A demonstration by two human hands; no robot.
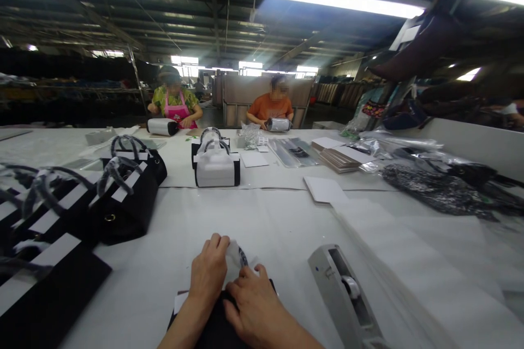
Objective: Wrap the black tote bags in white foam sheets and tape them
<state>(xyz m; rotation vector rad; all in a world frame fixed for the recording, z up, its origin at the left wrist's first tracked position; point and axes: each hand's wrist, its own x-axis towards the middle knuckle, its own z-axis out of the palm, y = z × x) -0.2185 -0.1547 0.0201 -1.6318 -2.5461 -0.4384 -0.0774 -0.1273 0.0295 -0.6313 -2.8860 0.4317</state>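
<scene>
A black handbag (219, 330) stands at the bottom middle, close in front of me and partly covered by my forearms. Thin white wrapping (233, 256) surrounds part of its dark handle (243, 256). My left hand (208, 272) is closed, its fingertips pinching the wrapping on the left side of the handle. Curled fingers of my right hand (256, 302) close on the lower right part of the handle, just above the bag. The exact contact under the fingertips is hidden. A white card (180, 301) shows at the bag's left edge.
Several black handbags (126, 210) crowd the left. A tape dispenser (341, 289) lies to the right, beside white foam sheets (413, 245). Farther back are wrapped bags (216, 169), cardboard sheets (344, 155) and plastic (442, 180). Two people (176, 101) work across the table.
</scene>
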